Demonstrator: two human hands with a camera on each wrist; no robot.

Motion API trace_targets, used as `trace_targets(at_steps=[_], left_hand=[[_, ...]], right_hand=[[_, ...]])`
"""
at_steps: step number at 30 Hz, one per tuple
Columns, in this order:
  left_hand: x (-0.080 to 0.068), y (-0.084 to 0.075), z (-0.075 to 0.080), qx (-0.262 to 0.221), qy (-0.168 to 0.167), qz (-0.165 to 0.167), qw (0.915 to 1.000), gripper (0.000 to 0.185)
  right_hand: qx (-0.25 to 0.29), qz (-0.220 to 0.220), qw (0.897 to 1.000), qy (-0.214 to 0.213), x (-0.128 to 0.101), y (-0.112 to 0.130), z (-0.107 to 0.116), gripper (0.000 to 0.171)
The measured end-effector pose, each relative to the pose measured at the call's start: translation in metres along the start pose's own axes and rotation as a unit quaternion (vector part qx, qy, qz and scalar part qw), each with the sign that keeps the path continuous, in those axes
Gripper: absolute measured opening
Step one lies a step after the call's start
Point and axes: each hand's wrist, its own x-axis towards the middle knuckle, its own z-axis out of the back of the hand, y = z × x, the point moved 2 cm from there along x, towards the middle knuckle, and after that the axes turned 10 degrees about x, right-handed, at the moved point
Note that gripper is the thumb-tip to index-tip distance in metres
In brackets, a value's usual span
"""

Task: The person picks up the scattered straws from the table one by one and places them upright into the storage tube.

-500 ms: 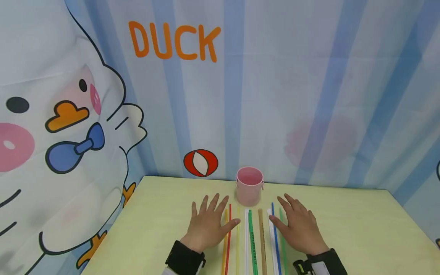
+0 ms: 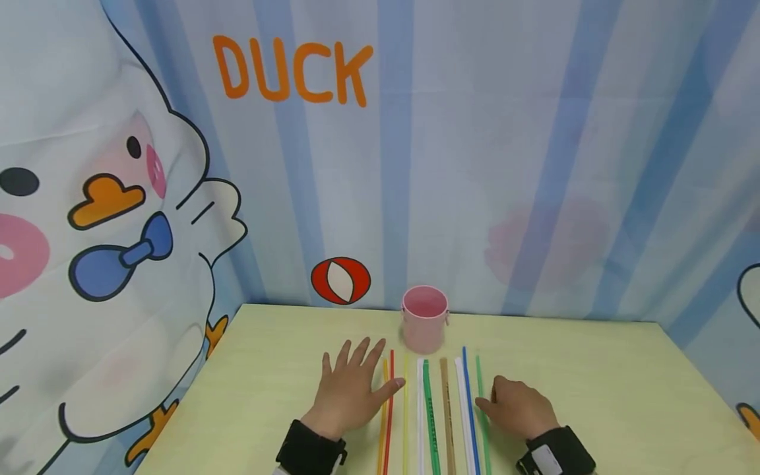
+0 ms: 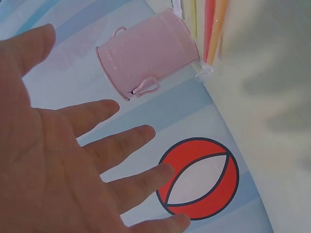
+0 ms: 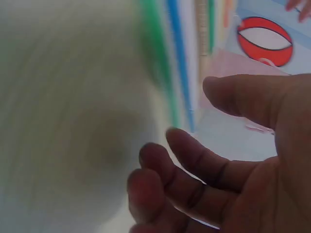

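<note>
A row of drinking straws lies side by side on the table: orange (image 2: 382,439), red (image 2: 388,432), yellow (image 2: 406,422), white (image 2: 420,422), dark green (image 2: 431,419), brown (image 2: 448,419), a second white one, blue (image 2: 470,402) and light green (image 2: 484,435). With fingers spread and straight, my left hand (image 2: 351,396) hovers over the row's left end; its thumb crosses above the orange and red straws. My right hand (image 2: 521,406) is beside the light green straw, thumb toward it. In the right wrist view, its fingers curve loosely and a gap separates them from the thumb, with nothing held.
Beyond the straws stands a pink bucket (image 2: 424,323) with small side handles, near the table's back edge. A printed duck curtain (image 2: 445,165) hangs behind and to the left of the pale yellow table (image 2: 594,376).
The right hand's fingers, spread before, have bent inward, and the hand sits slightly lower. The left hand stays spread. The whole scene has shifted a little leftward in the head view.
</note>
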Motion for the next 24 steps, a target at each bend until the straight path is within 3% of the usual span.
trace_targets(at_steps=[6,13,18,24], left_hand=[[0.002,-0.002,-0.006,-0.015,0.016,-0.003,0.9998,0.082],[0.004,-0.002,-0.008,-0.021,0.024,-0.010,0.9994,0.082],[0.004,-0.001,-0.008,-0.018,0.025,-0.002,0.9995,0.082],[0.005,0.002,-0.007,-0.022,0.025,0.003,0.9994,0.081]], right_hand=[[-0.017,0.008,0.999,0.026,0.009,-0.007,-0.011,0.030],[0.000,0.007,0.999,0.041,0.014,-0.017,-0.005,0.023],[0.066,-0.004,0.997,0.039,0.015,-0.020,0.013,0.024],[0.169,0.004,0.984,0.051,0.015,-0.006,0.047,0.024]])
